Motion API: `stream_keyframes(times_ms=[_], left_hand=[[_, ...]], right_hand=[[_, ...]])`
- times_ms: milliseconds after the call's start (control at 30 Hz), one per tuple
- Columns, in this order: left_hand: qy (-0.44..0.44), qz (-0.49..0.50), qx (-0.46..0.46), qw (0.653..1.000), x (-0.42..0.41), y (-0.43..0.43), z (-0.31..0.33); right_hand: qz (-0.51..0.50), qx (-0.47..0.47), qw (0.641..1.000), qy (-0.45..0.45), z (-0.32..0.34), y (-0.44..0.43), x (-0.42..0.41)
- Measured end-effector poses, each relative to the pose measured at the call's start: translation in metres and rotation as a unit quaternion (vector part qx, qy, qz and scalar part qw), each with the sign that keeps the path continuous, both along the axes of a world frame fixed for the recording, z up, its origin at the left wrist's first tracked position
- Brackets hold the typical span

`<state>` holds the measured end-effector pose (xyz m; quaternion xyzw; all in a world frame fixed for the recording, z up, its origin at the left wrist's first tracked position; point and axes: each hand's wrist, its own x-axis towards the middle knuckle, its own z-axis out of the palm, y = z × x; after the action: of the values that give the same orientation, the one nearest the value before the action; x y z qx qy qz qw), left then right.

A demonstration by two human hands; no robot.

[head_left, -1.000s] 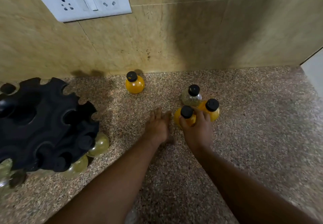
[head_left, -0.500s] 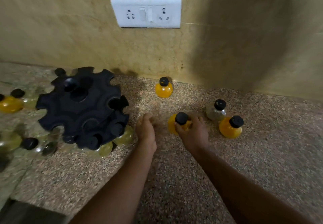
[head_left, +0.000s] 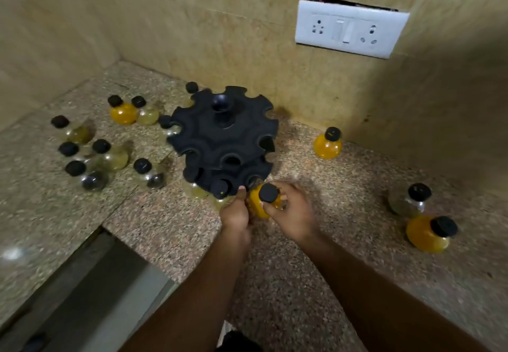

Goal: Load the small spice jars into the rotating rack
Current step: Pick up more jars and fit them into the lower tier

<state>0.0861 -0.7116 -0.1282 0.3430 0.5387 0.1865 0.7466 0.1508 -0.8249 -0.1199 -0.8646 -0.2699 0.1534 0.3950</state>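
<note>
Motion blur smears the right hand [head_left: 291, 214], whose fingers cover the 3 o'clock side of the yellow spice jar [head_left: 258, 204] it grips, whether the left hand [head_left: 236, 214] touches that jar is unclear, and jars [head_left: 196, 191] under the 6 o'clock rim of the rack [head_left: 222, 137] show only slivers of glass.

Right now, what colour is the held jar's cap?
Black: round cap on the yellow jar; head view.

Granite counter [head_left: 343, 175] — rack [head_left: 222, 137], loose jars [head_left: 327, 147] (black-capped).
</note>
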Motion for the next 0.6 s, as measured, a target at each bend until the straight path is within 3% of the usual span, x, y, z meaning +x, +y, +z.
stream_keyframes(times_ms=[333,600], left_hand=[[0.000,-0.140,-0.037,0.989,-0.037,0.037,0.018],[-0.017,-0.094,-0.088,0.992,-0.034,0.041,0.012]], right_hand=[[0.011,-0.032,0.998,-0.054,0.014,0.041,-0.003],[-0.009,-0.053,0.997,-0.056,0.016,0.057,-0.004]])
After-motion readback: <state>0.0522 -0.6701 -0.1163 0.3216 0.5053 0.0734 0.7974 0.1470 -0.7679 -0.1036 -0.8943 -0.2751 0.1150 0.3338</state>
